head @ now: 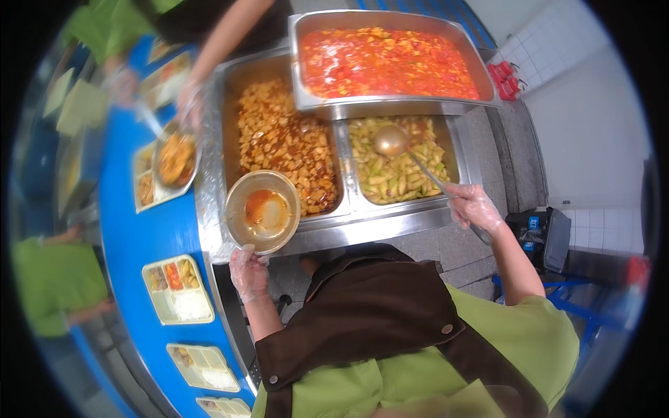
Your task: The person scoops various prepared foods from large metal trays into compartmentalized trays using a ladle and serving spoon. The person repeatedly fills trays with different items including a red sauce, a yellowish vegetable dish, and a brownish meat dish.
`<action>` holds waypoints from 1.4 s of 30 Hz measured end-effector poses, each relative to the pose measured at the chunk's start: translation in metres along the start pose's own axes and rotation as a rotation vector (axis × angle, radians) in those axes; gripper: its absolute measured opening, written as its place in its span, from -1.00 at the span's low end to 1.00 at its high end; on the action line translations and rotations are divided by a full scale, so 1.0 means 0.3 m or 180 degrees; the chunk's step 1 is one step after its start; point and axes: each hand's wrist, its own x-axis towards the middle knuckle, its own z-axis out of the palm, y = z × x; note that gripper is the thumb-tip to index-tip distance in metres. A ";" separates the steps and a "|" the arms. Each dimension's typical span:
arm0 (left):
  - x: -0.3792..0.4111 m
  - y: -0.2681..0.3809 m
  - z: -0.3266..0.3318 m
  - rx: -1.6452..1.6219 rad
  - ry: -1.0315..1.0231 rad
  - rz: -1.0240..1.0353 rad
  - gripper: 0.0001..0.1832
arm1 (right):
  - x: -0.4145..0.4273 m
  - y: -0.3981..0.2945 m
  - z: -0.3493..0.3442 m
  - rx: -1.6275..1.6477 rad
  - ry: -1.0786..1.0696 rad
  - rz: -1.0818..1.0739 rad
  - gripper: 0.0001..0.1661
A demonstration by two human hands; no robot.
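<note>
In a clear plastic glove, my left hand (pixel 250 274) grips the near rim of a metal bowl (pixel 267 211) with a little red-orange sauce on its bottom. The bowl is over the near left corner of a steel pan of diced food in brown sauce (pixel 285 141). My right hand (pixel 476 208), also gloved, is closed around the handle of a metal ladle (pixel 392 140). The ladle's bowl rests in or just over a pan of cut green vegetables (pixel 402 177); its contents are hidden. Behind stands a raised deep steel pan of tomato and egg (pixel 389 62).
On the left, a blue conveyor or table (pixel 125 230) carries compartment trays (pixel 177 290) with rice and dishes. A co-worker's gloved hands (pixel 189 107) hold a bowl of food (pixel 177 159) and a utensil over one tray. Red fire extinguishers (pixel 504 81) stand by the wall; a dark bin (pixel 554 240) is at right.
</note>
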 end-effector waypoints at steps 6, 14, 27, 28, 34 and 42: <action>-0.004 -0.102 0.230 0.0185 -0.0219 -0.0551 -0.85 | 0.347 0.293 -0.009 -0.1855 0.1345 -0.0686 -0.71; -0.028 -0.161 0.256 0.0307 -0.0176 -0.0581 -0.89 | 0.352 0.085 -0.001 0.1526 -0.0022 0.0605 -0.71; -0.012 -0.191 0.342 0.0503 -0.0351 -0.0588 -0.89 | 0.167 0.119 -0.084 0.2255 -0.0188 0.0601 -0.68; -0.002 -0.205 0.343 0.0564 -0.0313 -0.0568 -0.88 | 0.145 0.104 -0.087 0.2189 -0.0162 0.0623 -0.68; 0.044 -0.262 0.335 0.0708 -0.0384 -0.0432 -0.95 | 0.000 -0.058 -0.075 0.1394 -0.0118 0.0497 -0.60; -0.003 -0.218 0.179 -0.0053 -0.0465 -0.0252 -0.94 | -0.078 -0.328 0.142 0.0684 -0.1031 0.0436 -0.55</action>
